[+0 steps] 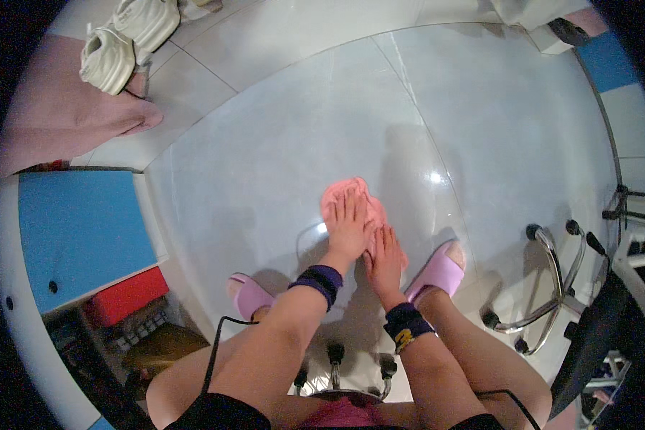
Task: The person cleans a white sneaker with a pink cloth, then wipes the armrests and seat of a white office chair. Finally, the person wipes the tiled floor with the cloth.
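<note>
Pale glossy tiled floor (265, 143), seen from above. Left hand (349, 222) flat, fingers spread, pressed onto a pink cloth (351, 192) lying mid-floor, far from any edge. Right hand (385, 254) flat too, fingers together, resting on the cloth's near edge, touching the left. Dark wristbands (318, 278) on both forearms. Lilac slippers (443, 269) either side of the arms. Chrome chair base (552, 272) near the floor's right edge. Blue cabinet door (79, 229) at left edge, red box (125, 295) below it. Cream shoes (125, 39) on a pink mat (64, 115) toward the far left corner.
</note>
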Available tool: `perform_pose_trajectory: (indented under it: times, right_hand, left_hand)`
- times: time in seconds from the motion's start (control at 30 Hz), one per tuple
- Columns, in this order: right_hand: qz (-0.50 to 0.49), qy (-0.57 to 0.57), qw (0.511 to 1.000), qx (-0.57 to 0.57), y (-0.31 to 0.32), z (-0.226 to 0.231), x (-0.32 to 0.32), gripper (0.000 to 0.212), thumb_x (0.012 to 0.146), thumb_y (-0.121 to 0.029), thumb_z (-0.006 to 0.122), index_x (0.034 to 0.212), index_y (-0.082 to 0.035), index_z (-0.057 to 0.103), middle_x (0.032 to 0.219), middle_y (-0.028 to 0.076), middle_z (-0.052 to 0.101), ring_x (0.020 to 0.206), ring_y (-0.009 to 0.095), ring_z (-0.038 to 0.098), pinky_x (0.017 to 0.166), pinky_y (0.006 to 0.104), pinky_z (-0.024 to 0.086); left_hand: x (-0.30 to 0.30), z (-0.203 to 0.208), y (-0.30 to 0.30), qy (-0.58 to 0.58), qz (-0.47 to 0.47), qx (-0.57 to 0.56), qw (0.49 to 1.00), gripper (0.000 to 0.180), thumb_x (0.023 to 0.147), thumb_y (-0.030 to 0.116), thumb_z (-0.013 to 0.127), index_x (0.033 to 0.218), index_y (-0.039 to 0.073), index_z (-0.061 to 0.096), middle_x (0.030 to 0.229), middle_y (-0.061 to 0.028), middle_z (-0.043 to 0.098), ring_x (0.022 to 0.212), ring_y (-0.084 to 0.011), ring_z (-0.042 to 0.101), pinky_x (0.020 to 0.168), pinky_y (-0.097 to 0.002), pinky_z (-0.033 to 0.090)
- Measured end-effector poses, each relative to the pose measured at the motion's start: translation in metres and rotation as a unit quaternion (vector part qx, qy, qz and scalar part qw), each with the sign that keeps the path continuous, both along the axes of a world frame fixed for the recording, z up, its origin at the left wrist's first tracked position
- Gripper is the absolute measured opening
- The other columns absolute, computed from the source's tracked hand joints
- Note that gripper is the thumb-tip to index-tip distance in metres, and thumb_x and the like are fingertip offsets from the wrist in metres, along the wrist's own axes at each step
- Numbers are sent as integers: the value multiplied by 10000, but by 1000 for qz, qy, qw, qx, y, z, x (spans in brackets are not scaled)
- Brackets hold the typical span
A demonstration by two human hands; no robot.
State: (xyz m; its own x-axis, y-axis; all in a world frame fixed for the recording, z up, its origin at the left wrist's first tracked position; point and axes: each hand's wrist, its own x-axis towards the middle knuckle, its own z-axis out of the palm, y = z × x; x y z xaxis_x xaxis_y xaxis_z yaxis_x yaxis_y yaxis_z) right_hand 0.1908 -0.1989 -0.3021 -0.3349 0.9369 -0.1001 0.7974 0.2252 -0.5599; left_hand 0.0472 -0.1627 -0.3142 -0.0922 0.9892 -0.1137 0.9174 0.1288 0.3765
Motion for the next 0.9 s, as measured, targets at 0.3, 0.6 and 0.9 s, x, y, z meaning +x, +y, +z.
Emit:
perform_pose_trajectory:
  times: [0.3,0.6,0.9]
  right_hand:
    - [-23,-136,989,49,64,-26,-38,609,1007,-288,490,1534,-11,362,1596,199,341,1483,389,291,1207,533,200]
    - [-62,-68,993,68,218,-26,-146,590,1035,-275,467,1562,-55,318,1620,172,299,1486,400,270,1210,540,182]
    - [51,-67,985,152,260,-54,-267,606,1017,-368,468,1540,-77,373,1604,150,347,1480,330,318,1195,532,247]
  left_hand:
    - [-34,-37,117,-63,-144,82,984,692,950,438,543,1543,108,405,1661,-83,251,1545,-365,135,1229,-568,89]
    - [-140,-52,279,-14,-138,127,982,702,888,537,598,1530,305,436,1649,-43,294,1548,-333,141,1218,-608,79]
    - [-285,-45,275,0,-19,112,994,655,934,458,556,1542,259,415,1649,-115,267,1534,-343,181,1239,-556,84]
